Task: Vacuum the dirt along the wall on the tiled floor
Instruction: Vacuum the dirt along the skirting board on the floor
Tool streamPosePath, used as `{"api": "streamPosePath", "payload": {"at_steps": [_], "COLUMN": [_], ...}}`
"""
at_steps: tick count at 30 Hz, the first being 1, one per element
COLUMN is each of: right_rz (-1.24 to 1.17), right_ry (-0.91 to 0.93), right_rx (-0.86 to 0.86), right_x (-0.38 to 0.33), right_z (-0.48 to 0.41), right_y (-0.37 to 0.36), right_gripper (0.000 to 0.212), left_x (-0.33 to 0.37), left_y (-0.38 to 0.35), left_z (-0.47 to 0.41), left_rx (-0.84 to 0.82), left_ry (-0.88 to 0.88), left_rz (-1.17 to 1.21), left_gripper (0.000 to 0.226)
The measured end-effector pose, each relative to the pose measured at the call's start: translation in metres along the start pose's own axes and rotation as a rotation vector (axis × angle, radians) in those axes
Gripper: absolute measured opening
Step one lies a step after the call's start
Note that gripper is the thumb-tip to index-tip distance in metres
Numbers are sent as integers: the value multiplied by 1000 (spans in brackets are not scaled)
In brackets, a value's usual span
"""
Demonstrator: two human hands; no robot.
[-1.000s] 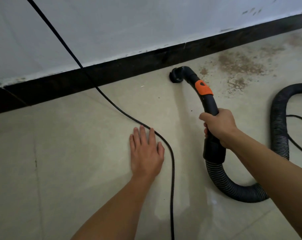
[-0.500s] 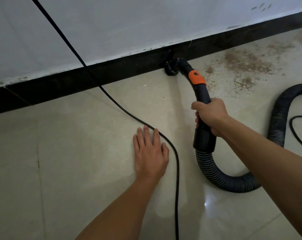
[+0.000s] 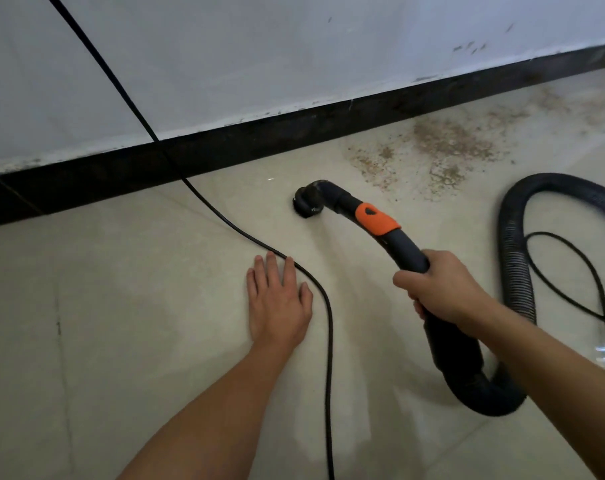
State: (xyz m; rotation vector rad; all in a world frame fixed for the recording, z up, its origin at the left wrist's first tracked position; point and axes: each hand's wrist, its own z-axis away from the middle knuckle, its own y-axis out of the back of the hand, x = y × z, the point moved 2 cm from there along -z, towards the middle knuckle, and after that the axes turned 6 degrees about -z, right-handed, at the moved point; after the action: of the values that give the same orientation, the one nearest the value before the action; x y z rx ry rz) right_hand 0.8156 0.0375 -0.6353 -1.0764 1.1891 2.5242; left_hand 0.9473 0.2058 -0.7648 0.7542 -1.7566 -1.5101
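My right hand (image 3: 443, 294) grips the black curved vacuum handle (image 3: 403, 247), which has an orange band (image 3: 375, 220). Its round nozzle (image 3: 308, 202) faces down on the beige tiled floor (image 3: 121, 306), a short way out from the black skirting (image 3: 294, 133) under the white wall. Brown dirt (image 3: 443, 147) is scattered on the tiles along the skirting, to the right of the nozzle. My left hand (image 3: 277, 303) rests flat on the floor with straight fingers, touching the black power cord (image 3: 325, 306) on its right side.
The ribbed black hose (image 3: 512, 265) loops from the handle behind my right arm and arcs up at the right. A second loop of thin cable (image 3: 585, 271) lies on the tiles at the far right. The power cord runs up across the wall to the upper left.
The nozzle has pulled back from the skirting toward me and sits out on the open tile. My right hand came back with it. My left hand stays flat in place.
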Motion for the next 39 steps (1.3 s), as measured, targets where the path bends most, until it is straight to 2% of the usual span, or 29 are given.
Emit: {"api": "streamPosePath", "payload": {"at_steps": [3,8,11,15,21,26,29,32,35,39], "right_rz": [0,143,128,102,-28,-110,-86,-52,78,206], "right_ry": [0,-49,-81,-107,-97,-30,16,98,195,240], "right_rx": [32,159,190,148,259,135,133,34,-62,-157], "right_x": [3,37,59,88,77,27,-10,-52,-81,-71], "right_z": [1,37,62,89,45,-10,-42,-65,-68,-54], "right_y": [3,46,64,61,48,13,-2,-30,-61,-66], "right_gripper": [12,12,11,12,15,16,18,20,20,16], "left_x": [-4,-3,-2,-1,-1,2,3,3,0,-3], "left_y": [-1,0,0,-1,-2,-2,0,1,1,1], "left_z": [1,1,2,3,3,3,4,4,3,3], "left_rx": [3,19,25,27,8,0,8,-2,-34,-100], "left_ry": [-10,-14,-12,-13,-8,-10,-13,-13,-22,-22], "left_rz": [10,23,25,41,37,23,40,48,43,38], "left_gripper": [59,59,59,59,60,58,55,56,56,56]}}
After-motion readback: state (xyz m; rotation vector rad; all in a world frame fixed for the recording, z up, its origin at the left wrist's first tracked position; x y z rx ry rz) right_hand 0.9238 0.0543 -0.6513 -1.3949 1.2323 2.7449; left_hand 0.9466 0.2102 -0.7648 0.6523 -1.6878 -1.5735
